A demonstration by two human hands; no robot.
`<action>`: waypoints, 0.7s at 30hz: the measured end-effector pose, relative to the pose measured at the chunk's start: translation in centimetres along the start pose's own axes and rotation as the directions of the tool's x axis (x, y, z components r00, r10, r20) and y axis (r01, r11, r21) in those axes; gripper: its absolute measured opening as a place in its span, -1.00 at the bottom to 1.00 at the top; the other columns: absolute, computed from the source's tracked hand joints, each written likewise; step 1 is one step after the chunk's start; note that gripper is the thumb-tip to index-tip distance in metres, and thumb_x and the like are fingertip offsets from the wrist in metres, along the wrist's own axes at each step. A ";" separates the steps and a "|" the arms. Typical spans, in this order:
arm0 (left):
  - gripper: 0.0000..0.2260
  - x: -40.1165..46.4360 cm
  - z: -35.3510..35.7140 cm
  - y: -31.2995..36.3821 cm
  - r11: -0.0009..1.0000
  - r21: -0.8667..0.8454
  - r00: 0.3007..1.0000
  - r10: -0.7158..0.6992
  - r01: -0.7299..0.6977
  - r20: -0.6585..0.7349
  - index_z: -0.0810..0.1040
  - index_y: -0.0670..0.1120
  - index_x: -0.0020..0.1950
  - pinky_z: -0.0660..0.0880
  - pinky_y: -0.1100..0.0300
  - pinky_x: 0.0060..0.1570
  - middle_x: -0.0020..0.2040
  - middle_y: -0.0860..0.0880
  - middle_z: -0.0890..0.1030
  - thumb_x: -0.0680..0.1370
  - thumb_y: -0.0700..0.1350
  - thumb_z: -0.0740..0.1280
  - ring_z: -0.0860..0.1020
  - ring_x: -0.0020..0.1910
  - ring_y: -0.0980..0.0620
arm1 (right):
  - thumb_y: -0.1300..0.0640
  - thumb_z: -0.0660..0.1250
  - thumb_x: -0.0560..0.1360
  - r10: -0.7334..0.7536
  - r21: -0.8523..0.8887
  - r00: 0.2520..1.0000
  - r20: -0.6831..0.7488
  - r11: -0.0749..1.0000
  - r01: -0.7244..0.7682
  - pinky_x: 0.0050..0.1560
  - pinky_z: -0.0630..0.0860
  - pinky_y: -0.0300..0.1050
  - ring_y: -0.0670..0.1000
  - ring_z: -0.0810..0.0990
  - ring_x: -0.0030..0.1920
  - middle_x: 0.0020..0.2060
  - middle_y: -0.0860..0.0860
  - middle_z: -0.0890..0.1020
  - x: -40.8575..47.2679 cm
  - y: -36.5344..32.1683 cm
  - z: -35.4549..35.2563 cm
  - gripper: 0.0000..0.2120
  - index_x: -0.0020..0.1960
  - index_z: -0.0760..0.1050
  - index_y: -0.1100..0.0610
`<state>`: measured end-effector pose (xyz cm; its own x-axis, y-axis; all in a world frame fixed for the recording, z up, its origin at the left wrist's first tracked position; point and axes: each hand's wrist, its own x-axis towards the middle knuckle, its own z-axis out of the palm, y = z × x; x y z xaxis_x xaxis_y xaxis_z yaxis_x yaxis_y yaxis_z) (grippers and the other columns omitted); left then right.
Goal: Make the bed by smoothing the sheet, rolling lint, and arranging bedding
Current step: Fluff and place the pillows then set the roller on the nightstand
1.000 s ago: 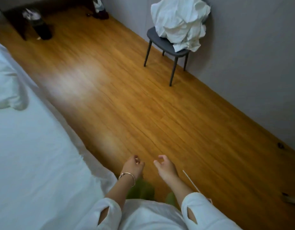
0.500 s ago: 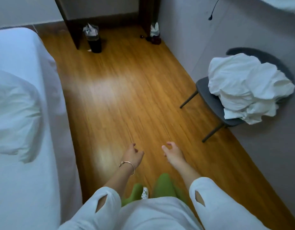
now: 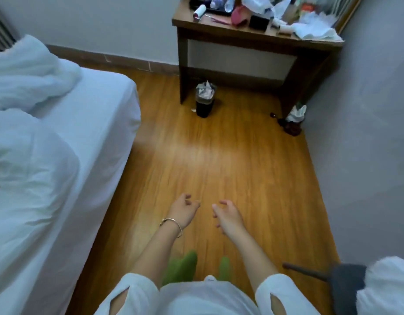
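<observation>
Your left hand, with a thin gold bangle at its wrist, and your right hand hung over the wooden plank floor, fingers loosely curled, grasping nothing. The white-sheeted bed with its rumpled white duvet lay to your left. The white lint roller rested on the cluttered brown wooden desk ahead, well apart from both hands.

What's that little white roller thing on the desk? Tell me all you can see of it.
The lint roller lies on its side at the left end of the wooden desk, near the front edge. Its white drum points up and away; a short handle sticks out toward the desk's edge. It looks like paper on plastic. No hand touches it. Finer detail is too blurred to tell.
</observation>
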<state>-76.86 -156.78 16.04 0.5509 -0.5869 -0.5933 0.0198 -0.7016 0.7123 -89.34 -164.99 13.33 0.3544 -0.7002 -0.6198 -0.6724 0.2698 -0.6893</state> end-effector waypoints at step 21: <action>-0.60 51.8 -19.8 30.3 0.992 0.045 0.993 -0.118 0.118 -0.011 0.35 -0.08 0.39 0.38 0.20 0.17 0.24 -0.05 0.52 0.59 0.02 0.23 0.49 0.20 -0.01 | 0.03 0.27 0.58 -0.078 -0.148 0.982 0.172 0.984 0.103 -0.44 0.46 -0.24 -0.04 0.62 -0.28 -0.01 0.06 0.61 48.1 -43.9 -3.6 -0.67 0.31 0.36 0.04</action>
<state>-31.20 -200.40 14.29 0.5536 -0.4956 -0.6693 0.0477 -0.7835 0.6196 -45.08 -212.94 15.15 0.5117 -0.5951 -0.6196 -0.7206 0.0955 -0.6868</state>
